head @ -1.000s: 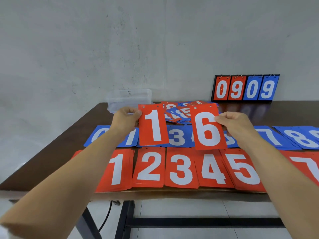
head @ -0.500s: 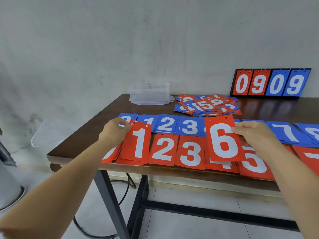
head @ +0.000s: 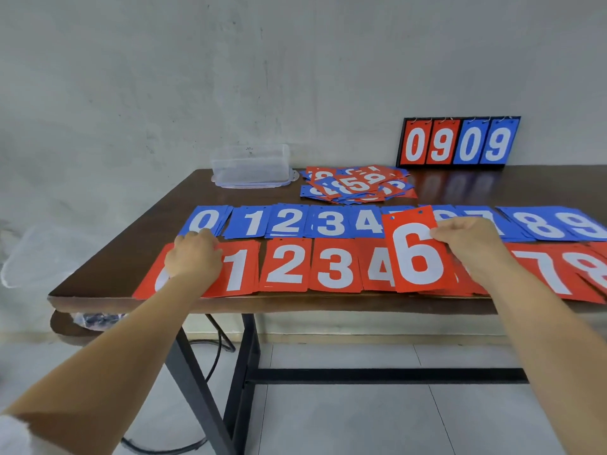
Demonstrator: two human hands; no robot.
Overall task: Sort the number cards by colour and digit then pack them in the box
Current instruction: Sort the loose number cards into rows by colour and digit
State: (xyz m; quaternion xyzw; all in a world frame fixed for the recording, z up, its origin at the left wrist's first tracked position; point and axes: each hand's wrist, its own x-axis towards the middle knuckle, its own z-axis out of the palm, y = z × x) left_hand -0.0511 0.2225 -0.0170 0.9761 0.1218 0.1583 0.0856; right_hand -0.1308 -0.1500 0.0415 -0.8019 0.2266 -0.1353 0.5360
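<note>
A person's two bare arms reach over a dark wooden table (head: pixel 157 211); the right hand (head: pixel 466 239) pinches a red 6 card (head: pixel 417 254) by its upper right edge, thumb and fingertips closed on it, the card held upright and slightly tilted just left of that hand, overlapping the sorted cards beneath. The left hand (head: pixel 193 257) lies knuckles up with fingers bent down onto the near row; its thumb touches the left edge of the red 1 pile (head: pixel 241 269), which sits just right of it; whether it grips a card or only rests there cannot be told. A red 0 pile (head: pixel 152 282) shows partly under that hand's wrist.

Between the two hands runs the red row (head: pixel 331 267) of 2, 3 and 4; red 7 and 8 continue right of the right hand. Just beyond both hands lies the blue row (head: pixel 330 221), 0 to 9, partly hidden by the held card. Further beyond the left hand stands a clear plastic box (head: pixel 251 165); a loose heap of cards (head: pixel 356 185), red and blue mixed, lies beside it; well beyond the right hand a scoreboard stand (head: pixel 460 141) reads 0909.
</note>
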